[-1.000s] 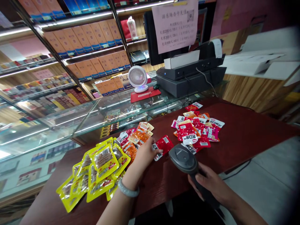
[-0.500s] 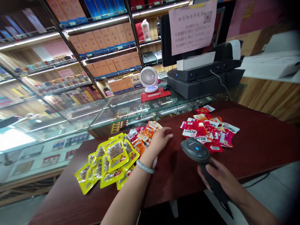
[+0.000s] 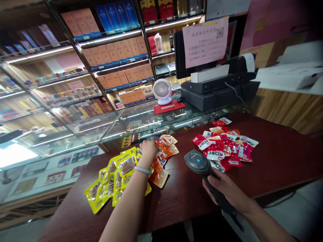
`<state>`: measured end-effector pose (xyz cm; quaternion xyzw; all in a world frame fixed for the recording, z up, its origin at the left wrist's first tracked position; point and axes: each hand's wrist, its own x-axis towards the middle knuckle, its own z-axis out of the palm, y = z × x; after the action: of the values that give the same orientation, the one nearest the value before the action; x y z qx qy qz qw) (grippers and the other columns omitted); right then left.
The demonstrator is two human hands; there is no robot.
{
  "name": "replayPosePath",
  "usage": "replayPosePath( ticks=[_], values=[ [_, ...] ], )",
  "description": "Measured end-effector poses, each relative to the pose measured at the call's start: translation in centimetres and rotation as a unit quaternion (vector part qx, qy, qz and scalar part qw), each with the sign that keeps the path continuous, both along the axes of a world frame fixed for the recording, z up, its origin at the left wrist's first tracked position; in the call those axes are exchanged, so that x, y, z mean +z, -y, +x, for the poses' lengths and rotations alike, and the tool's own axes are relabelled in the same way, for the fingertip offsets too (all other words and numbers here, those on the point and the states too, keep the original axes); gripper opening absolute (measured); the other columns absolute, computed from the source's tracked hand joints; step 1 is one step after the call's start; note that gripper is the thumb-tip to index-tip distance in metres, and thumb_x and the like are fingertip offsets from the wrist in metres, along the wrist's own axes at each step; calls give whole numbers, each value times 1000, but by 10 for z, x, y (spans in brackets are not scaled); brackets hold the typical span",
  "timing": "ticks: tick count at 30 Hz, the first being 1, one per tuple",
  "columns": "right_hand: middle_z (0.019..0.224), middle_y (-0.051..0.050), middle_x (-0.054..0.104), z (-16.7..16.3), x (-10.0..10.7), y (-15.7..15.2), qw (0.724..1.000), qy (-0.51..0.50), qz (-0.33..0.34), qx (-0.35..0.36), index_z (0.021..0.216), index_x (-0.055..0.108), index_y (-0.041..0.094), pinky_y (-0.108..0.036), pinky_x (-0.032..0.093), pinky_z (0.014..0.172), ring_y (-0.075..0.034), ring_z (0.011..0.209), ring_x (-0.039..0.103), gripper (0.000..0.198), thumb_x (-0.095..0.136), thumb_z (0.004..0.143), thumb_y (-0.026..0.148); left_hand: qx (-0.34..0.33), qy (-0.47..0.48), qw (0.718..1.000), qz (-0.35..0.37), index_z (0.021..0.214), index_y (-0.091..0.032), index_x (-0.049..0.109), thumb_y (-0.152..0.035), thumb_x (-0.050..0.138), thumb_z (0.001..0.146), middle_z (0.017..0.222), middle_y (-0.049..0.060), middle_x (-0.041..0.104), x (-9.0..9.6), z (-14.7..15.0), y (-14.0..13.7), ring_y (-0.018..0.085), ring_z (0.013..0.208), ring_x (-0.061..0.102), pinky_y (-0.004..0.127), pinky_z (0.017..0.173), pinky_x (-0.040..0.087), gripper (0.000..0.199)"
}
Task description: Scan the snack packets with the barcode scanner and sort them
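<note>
My right hand (image 3: 224,186) is wrapped around the handle of a black barcode scanner (image 3: 198,163), whose head shows a lit blue dot. A bangle circles the wrist of my left hand (image 3: 148,149). Slightly blurred, this hand reaches in between yellow snack packets (image 3: 127,164) and orange snack packets (image 3: 166,146), its fingers curled down. Whatever is under the fingers is hidden. Beyond the scanner, red, white and pink snack packets (image 3: 224,148) lie in a loose heap on the dark red table (image 3: 184,201).
Behind the table runs a glass display counter (image 3: 136,116) with a small white fan (image 3: 162,90) on a red mat. A monitor with a pink paper sign (image 3: 205,42) and a black cash drawer (image 3: 214,95) stand to the right. Boxed goods (image 3: 116,52) fill the shelves.
My left hand has moved left from the gap beside the orange packets, and its fingers have curled. The scanner has shifted slightly left. More red and white packets show in the right heap.
</note>
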<state>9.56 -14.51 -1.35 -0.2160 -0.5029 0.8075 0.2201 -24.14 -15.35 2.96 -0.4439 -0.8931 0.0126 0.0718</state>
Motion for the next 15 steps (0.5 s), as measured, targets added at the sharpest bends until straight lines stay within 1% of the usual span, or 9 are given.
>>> replayPosePath(
  ticks=[3, 6, 8, 11, 13, 15],
  values=[
    [60, 7, 53, 0, -2, -1, 1000, 2, 0, -2, 97, 49, 20, -15, 38, 37, -5, 41, 44, 49, 71, 79, 60, 3, 69, 997, 13, 102, -18, 68, -45, 69, 76, 105, 16, 71, 1, -4, 1, 33, 104, 64, 37, 84, 45, 37],
    [61, 7, 53, 2, -5, -1, 1000, -4, 2, 10, 99, 48, 20, -15, 38, 37, -5, 42, 45, 47, 69, 82, 58, -10, 152, 988, 20, 108, -19, 64, -40, 65, 82, 106, 13, 72, 2, -1, 1, 25, 96, 67, 30, 77, 45, 34],
    [61, 7, 53, 2, -6, -1, 1000, -12, 1, 25, 101, 48, 20, -15, 38, 37, -5, 42, 45, 46, 69, 83, 57, -26, 198, 978, 61, 109, -20, 62, -38, 59, 87, 102, 10, 72, 1, 7, -1, 21, 91, 67, 27, 73, 44, 28],
    [63, 6, 56, -1, -6, -3, 998, -29, 8, 49, 106, 49, 20, -16, 41, 38, -6, 43, 48, 47, 70, 83, 55, -55, 274, 948, 154, 103, -19, 58, -36, 50, 93, 90, 6, 69, -2, 28, -7, 17, 79, 64, 25, 67, 42, 22],
    [63, 6, 56, -4, -4, -5, 997, -44, 21, 59, 105, 50, 19, -15, 40, 37, -6, 42, 48, 47, 70, 83, 55, -75, 298, 931, 198, 98, -20, 56, -37, 46, 95, 85, 4, 67, -2, 45, -13, 16, 74, 61, 25, 65, 41, 21],
    [61, 6, 56, -7, -1, -8, 996, -58, 30, 58, 101, 51, 19, -15, 39, 36, -6, 40, 48, 47, 70, 82, 57, -92, 308, 920, 223, 96, -21, 55, -37, 45, 95, 83, 3, 64, -2, 60, -17, 16, 73, 59, 25, 65, 40, 19]
  ],
)
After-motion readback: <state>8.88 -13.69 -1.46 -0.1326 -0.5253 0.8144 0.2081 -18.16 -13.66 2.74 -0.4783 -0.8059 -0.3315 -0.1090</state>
